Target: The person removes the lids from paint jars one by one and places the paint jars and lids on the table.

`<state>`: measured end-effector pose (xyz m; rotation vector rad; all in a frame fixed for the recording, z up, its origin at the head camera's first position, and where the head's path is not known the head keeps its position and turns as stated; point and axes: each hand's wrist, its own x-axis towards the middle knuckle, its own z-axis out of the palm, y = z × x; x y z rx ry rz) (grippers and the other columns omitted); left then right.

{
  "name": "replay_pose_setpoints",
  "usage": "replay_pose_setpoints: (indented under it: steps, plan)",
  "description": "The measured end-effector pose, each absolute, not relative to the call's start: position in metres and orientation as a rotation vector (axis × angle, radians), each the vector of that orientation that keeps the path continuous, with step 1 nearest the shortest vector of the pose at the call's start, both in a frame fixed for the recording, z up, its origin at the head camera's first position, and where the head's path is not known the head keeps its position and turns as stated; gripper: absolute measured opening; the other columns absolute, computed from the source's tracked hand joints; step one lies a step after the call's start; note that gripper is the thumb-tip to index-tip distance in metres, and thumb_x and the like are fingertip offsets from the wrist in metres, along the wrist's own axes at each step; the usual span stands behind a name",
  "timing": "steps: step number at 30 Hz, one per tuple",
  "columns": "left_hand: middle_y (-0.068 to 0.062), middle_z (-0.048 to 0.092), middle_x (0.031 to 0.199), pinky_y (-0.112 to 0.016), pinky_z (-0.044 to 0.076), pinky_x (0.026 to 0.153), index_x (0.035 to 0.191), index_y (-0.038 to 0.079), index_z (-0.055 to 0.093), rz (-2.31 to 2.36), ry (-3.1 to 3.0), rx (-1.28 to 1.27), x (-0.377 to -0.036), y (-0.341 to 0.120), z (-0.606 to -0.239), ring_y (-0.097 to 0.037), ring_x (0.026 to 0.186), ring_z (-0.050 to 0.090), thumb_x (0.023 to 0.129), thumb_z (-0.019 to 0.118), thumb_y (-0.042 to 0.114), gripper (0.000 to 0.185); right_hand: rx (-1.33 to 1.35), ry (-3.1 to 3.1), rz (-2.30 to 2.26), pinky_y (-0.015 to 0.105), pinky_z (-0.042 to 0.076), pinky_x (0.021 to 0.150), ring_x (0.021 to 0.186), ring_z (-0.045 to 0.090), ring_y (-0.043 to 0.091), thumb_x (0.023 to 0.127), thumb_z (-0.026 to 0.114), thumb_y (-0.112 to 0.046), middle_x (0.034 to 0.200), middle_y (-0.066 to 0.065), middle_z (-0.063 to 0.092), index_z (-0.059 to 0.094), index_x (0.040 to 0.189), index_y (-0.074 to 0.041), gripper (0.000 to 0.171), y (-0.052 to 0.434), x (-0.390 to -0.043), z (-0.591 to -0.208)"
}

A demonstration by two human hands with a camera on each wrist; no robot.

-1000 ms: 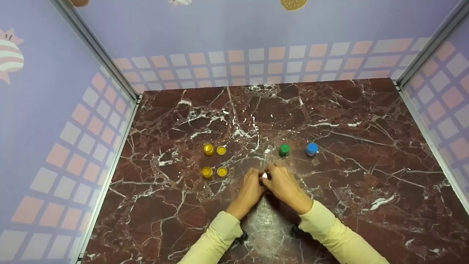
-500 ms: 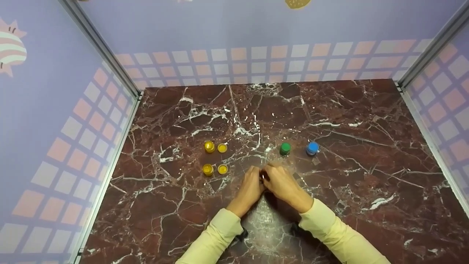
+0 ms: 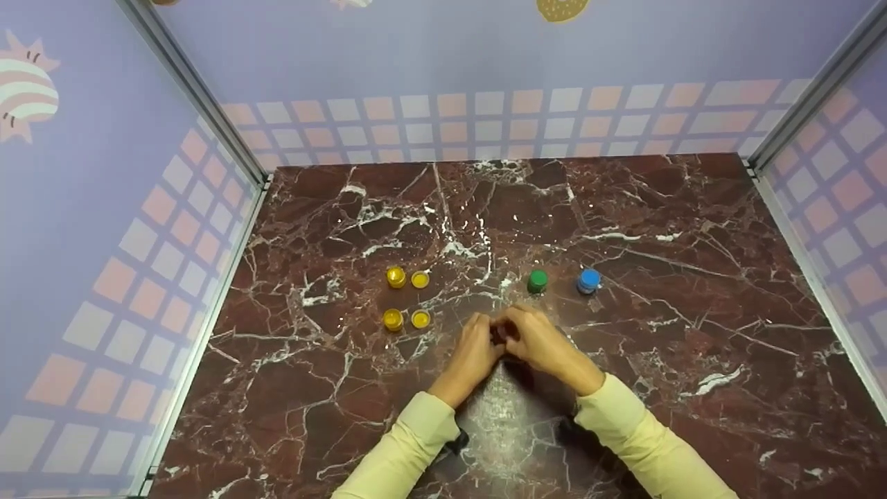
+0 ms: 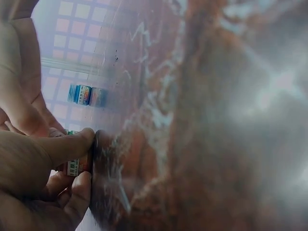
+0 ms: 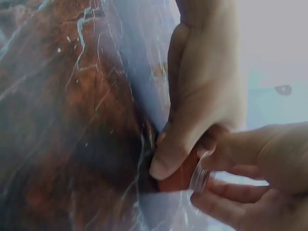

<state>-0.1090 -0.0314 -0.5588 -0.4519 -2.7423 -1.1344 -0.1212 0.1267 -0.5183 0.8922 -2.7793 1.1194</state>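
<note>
Head view showed a red-brown marble table [image 3: 624,208] walled by lilac checked panels [image 3: 104,208]. Both hands, left hand [image 3: 473,353] and right hand [image 3: 540,343], pinched a small red-capped jar [image 5: 180,175] between curled fingertips just above the table's middle; its label was unreadable, its axis roughly level.

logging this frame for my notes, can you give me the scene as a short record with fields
surface: dark red marble table
left hand: grips a small jar with reddish contents
right hand: grips the same jar, at its clear end
yellow jars: two, each with a yellow lid beside it, left of the hands
green jar: upright, beyond the hands
blue jar: upright, right of the green jar
surround: lilac walls with checks
</note>
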Motion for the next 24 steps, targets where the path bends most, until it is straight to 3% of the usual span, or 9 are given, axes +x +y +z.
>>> replay_pose_setpoints:
  steps: [4,8,11,15,19,24]
  plan:
    - [-0.011,0.06,0.096,-0.04,0.054,0.081,0.099,-0.002,0.062,-1.182,-2.728,-0.442,-0.108,-0.03,-0.558,-0.029,0.088,0.063,0.079,0.085,0.001,0.03,0.823,-2.735,1.345,0.045,0.058,0.081,0.09,0.067,0.028,0.078,0.071,0.011,0.099,0.011,0.068,0.068,0.106,0.001,0.03,0.138,-0.123,-0.525]
    - [-0.012,0.061,0.098,-0.04,0.054,0.084,0.101,-0.002,0.063,-1.208,-2.75,-0.418,-0.107,-0.028,-0.556,-0.029,0.092,0.064,0.079,0.087,0.003,0.032,0.671,-2.659,1.702,0.047,0.056,0.091,0.101,0.069,0.037,0.082,0.069,0.013,0.105,0.018,0.069,0.066,0.11,0.006,0.029,0.148,-0.121,-0.534]
    - [-0.012,0.062,0.1,-0.041,0.054,0.086,0.102,-0.002,0.064,-1.194,-2.787,-0.382,-0.107,-0.027,-0.554,-0.03,0.095,0.065,0.079,0.087,0.004,0.033,0.538,-2.573,1.981,0.037,0.057,0.091,0.104,0.068,0.039,0.085,0.067,0.013,0.11,0.027,0.067,0.063,0.114,0.013,0.028,0.153,-0.121,-0.542]
    - [-0.012,0.061,0.101,-0.041,0.055,0.086,0.104,-0.001,0.064,-1.156,-2.823,-0.352,-0.106,-0.026,-0.552,-0.031,0.097,0.065,0.079,0.087,0.003,0.034,0.362,-2.441,2.313,0.025,0.055,0.085,0.102,0.067,0.029,0.089,0.069,0.009,0.115,0.032,0.064,0.059,0.12,0.017,0.033,0.159,-0.12,-0.548]
    - [-0.012,0.059,0.101,-0.041,0.055,0.084,0.105,-0.001,0.064,-1.134,-2.844,-0.338,-0.105,-0.024,-0.549,-0.031,0.096,0.065,0.08,0.086,0.002,0.034,0.229,-2.302,2.55,0.026,0.056,0.084,0.097,0.068,0.019,0.09,0.069,0.008,0.116,0.028,0.065,0.056,0.125,0.019,0.039,0.166,-0.119,-0.551]
    - [-0.012,0.058,0.103,-0.042,0.054,0.084,0.109,-0.001,0.063,-1.106,-2.876,-0.319,-0.103,-0.02,-0.546,-0.032,0.097,0.063,0.084,0.083,0.006,0.033,0.155,-2.129,2.775,0.03,0.056,0.087,0.094,0.067,0.017,0.091,0.065,0.011,0.112,0.017,0.065,0.053,0.127,0.02,0.039,0.175,-0.114,-0.552]
